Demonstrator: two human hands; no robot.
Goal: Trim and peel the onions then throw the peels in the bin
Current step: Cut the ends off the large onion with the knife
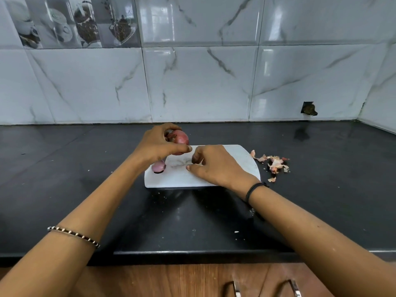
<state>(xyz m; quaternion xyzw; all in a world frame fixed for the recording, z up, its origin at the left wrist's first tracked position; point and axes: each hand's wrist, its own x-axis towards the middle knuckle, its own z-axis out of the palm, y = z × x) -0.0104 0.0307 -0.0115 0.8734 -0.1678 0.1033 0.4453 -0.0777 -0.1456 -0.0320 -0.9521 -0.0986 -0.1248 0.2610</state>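
Right now your left hand (158, 144) grips the red onion (179, 139), lifted just above the far left corner of the cutting board (171, 179). Your right hand (216, 166) hovers low over the board with bent fingers, though I cannot tell whether they pinch any skin. So the onion sits up and to the left of that right hand, close to its fingertips, and I judge it the hand to pull the skin. Further out, a smaller onion (159, 166) lies on the board under your left wrist, and loose peels (276, 163) lie on the desk (85, 168) nearer your right hand.
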